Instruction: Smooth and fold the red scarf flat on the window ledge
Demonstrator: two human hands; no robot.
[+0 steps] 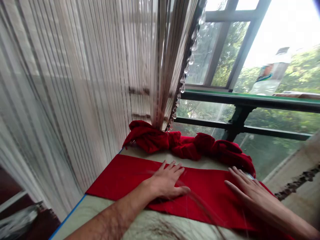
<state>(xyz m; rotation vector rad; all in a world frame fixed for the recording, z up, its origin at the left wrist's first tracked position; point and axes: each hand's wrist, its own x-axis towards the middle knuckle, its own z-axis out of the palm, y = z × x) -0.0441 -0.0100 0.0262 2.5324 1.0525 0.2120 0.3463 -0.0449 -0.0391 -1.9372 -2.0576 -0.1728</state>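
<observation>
A red cloth (120, 178) lies folded flat in a long band across a pale padded surface (100, 213). My left hand (167, 181) rests palm down on the middle of the cloth, fingers spread and flat. Further right, my right hand (246, 190) also lies flat on the cloth with its fingers stretched out. Neither hand grips anything. Behind the flat cloth, a bunch of crumpled red fabric (185, 143) is heaped along the far edge of the surface.
A striped sheer curtain (87, 83) with a beaded fringe (186, 70) hangs at the left and centre, touching the crumpled fabric. A window with a dark green railing (250, 100) is at the right. The surface has a blue-trimmed left edge (67, 216).
</observation>
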